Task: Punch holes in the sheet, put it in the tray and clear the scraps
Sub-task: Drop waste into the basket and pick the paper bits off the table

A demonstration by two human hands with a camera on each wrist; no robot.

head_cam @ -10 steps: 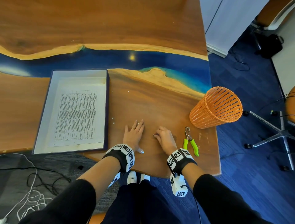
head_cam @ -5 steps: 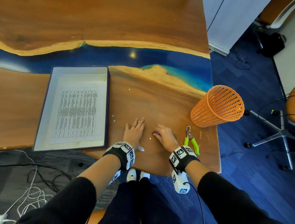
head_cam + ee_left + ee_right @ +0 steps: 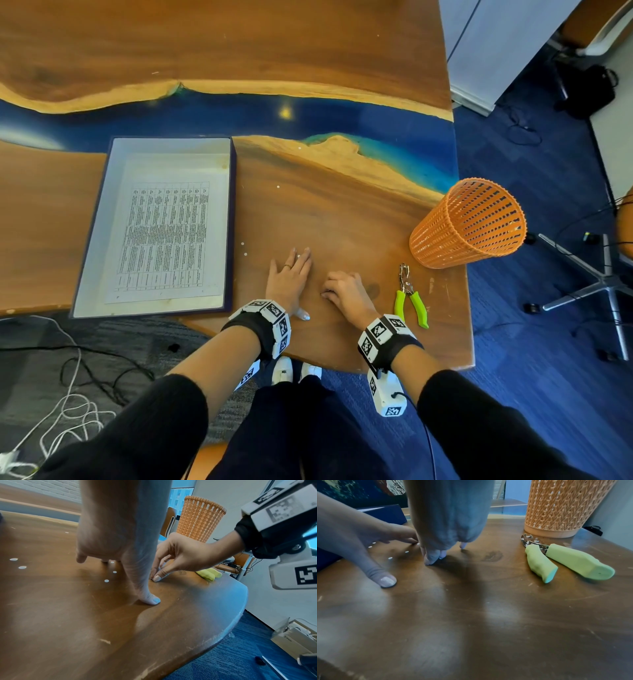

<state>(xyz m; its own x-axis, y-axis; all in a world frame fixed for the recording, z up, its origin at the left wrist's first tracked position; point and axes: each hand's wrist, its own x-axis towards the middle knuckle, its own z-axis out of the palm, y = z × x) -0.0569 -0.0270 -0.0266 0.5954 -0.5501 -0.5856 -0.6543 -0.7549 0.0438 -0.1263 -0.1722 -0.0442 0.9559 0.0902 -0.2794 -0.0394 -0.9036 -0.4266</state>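
R hand point(image 3: 346, 294) is curling tighter than 1 s ago, fingertips point(image 3: 156, 578) now pinching down on the tabletop point(image 3: 342, 219). Prob on a scrap, but can't tell if one's actually between them, too small. One dot that was lying loose just in front of R hand 0.5 s ago isn't showing in head view now, so it's likely being picked up or covered. L hand point(image 3: 289, 279) is resting flat, fingers straight and spread, thumb tip pressing wood, holding nothing; hardly shifting vs 1 s ago.

Meaning: punching + filing look done, the scrap cleanup is underway, with several left.

Scraps point(image 3: 106, 580): tiny white paper discs, flat, scattered near L hand, a couple more lying toward the tray; fiddly to pinch.

Hole punch point(image 3: 409, 298) w/ green handles is lying idle just R of R hand. Orange basket point(image 3: 469, 222) is standing behind it near the table edge. Farther L, sheet point(image 3: 164, 240), printed table side up, is lying flat inside the tray point(image 3: 102, 212).
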